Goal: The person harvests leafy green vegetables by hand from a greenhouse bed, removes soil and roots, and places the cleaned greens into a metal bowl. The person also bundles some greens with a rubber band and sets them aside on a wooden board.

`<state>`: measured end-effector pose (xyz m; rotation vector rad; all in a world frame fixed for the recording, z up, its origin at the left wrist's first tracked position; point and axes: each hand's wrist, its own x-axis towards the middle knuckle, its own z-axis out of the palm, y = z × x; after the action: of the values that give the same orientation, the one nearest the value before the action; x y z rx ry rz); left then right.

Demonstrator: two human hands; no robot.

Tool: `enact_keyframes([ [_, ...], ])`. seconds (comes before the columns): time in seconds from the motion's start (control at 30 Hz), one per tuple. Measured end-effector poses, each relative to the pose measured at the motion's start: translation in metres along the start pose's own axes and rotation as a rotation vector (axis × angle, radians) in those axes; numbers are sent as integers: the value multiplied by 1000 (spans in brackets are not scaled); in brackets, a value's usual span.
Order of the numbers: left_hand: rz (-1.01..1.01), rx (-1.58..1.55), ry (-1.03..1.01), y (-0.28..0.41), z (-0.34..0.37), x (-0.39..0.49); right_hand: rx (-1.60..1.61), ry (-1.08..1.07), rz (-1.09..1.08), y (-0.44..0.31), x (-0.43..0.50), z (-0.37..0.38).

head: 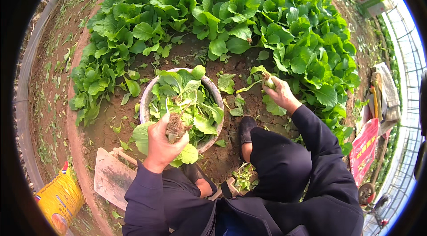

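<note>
My left hand (162, 146) grips a bunch of leafy greens by its base, with the soil-covered roots (176, 125) facing up beside my thumb. Its leaves hang below and over the rim of a round tub (217, 97), which holds many loose green leaves (205, 119). To the right, my right hand (281, 93) is closed around a single leafy green plant (269, 82). That plant's root end points up and left, and some thin leaves stick out to its left. Loose leaves (227, 83) lie on the soil between the tub and my right hand.
A dense bed of leafy greens (230, 5) grows ahead and to both sides. A small wooden stool (115, 172) stands by my left arm. Beyond it is a yellow sack (61, 199). A red bag (364, 151) and a cardboard box (375, 1) are at right.
</note>
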<state>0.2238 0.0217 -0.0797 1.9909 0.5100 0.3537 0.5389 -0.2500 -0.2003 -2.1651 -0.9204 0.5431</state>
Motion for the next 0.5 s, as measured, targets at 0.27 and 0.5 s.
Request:
enact_keyframes([
  [0.27,176,45,127,12,12,-17,481,-174,-178,-182,13,-25],
  [0.5,172,-32,130,46,33,-39,549,45,-245,-261,-34,-12],
])
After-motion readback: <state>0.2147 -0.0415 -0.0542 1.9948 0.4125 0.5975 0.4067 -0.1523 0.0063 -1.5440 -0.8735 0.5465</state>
